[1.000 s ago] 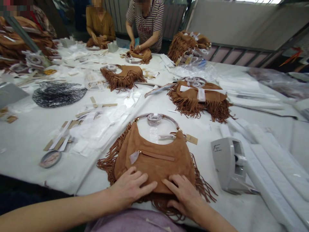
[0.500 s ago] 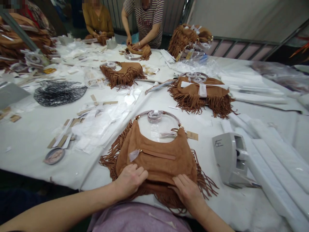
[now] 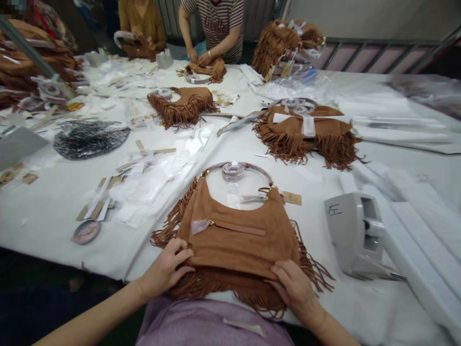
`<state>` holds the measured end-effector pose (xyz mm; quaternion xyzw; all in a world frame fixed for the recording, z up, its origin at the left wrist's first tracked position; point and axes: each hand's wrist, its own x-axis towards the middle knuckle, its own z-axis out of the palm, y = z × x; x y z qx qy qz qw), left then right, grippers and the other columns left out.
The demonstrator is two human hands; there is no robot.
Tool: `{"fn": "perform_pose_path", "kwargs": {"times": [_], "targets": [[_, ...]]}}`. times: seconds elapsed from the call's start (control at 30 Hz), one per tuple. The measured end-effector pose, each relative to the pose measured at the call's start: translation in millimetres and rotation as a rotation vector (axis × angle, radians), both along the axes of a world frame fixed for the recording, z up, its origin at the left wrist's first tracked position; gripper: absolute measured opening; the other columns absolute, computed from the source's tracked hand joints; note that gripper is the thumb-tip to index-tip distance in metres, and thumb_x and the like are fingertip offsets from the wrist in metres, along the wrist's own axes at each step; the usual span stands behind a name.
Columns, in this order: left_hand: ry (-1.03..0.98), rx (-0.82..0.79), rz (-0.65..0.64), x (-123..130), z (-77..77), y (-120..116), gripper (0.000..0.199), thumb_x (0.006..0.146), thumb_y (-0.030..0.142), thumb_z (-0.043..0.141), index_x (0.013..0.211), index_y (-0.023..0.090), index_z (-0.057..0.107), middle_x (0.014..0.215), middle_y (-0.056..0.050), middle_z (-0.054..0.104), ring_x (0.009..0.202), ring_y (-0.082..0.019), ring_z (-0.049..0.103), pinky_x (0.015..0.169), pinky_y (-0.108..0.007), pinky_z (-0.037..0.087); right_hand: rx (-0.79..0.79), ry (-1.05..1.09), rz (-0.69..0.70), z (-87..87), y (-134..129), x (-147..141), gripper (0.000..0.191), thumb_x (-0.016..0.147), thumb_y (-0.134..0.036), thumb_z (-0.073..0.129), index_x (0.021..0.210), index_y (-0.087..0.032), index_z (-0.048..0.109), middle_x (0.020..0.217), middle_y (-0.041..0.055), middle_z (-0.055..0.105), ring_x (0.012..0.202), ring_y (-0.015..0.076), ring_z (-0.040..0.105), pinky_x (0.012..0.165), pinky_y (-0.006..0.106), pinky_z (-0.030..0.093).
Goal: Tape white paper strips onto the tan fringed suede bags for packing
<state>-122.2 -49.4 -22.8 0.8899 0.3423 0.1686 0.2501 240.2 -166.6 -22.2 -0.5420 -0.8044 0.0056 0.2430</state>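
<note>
A brown suede fringed handbag [image 3: 230, 228] lies flat in front of me, its wrapped handle arching away from me. My left hand [image 3: 167, 266] pinches the bag's lower left edge between thumb and fingers. At the lower right, my right hand [image 3: 293, 288] grips the same edge, with its thumb underneath. Between both hands the bottom edge is folded up a little, and fringe hangs below it. A zipper with a plastic-wrapped pull [image 3: 200, 226] crosses the bag's front. A cardboard tag [image 3: 292, 198] sticks out by the right handle end.
A grey tape dispenser [image 3: 355, 235] stands to the right, beside white padded strips [image 3: 414, 240]. Another fringed bag [image 3: 309, 127] lies beyond. Paper and plastic scraps [image 3: 144, 192] and a tape roll [image 3: 86, 232] lie left. Across the table, a person in a striped shirt [image 3: 218, 29] handles a bag.
My left hand has slid left along the bag's bottom edge to its corner. My right hand keeps its hold near the right corner. The view has shifted slightly.
</note>
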Motion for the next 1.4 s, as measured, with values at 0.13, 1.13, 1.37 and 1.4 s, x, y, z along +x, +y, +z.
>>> {"fn": "perform_pose_path", "kwargs": {"times": [0.13,1.13,1.37,1.4], "targets": [[-0.043,0.061,0.059,-11.2,-2.7,-15.4,0.026,0.087,0.016,0.052,0.113,0.022,0.054,0.101,-0.008,0.056,0.095,-0.020,0.053,0.084,-0.037,0.047,0.047,0.026,-0.014,-2.8,-5.1,2.6,0.014,0.090,-0.018,0.047,0.097,-0.021,0.058,0.088,0.0079,0.061,0.083,0.0205,0.057,0.071,0.035,0.050],[0.132,0.086,-0.124,-24.8,2.3,18.6,0.014,0.089,0.023,0.050,0.099,0.021,0.059,0.081,-0.002,0.053,0.081,-0.017,0.047,0.078,-0.035,0.030,0.155,-0.048,0.122,-13.5,1.3,11.4,0.012,0.092,-0.021,0.050,0.100,-0.015,0.057,0.084,0.0075,0.063,0.080,0.0199,0.057,0.076,0.035,0.045],[0.154,0.073,-0.151,-32.8,-4.6,12.8,0.017,0.091,0.020,0.046,0.090,0.021,0.063,0.084,-0.004,0.054,0.081,-0.018,0.047,0.076,-0.034,0.034,0.069,-0.014,0.048,-3.0,-3.0,2.7,0.007,0.090,-0.023,0.055,0.090,-0.016,0.056,0.074,0.0053,0.061,0.071,0.0184,0.054,0.069,0.032,0.046],[0.145,0.078,-0.138,-32.9,-4.1,9.3,0.017,0.091,0.020,0.045,0.094,0.021,0.062,0.090,-0.005,0.056,0.085,-0.018,0.049,0.078,-0.035,0.036,0.057,-0.005,0.041,-3.0,-4.6,1.9,0.008,0.090,-0.024,0.055,0.092,-0.016,0.056,0.076,0.0057,0.061,0.072,0.0184,0.054,0.069,0.032,0.047]]}}
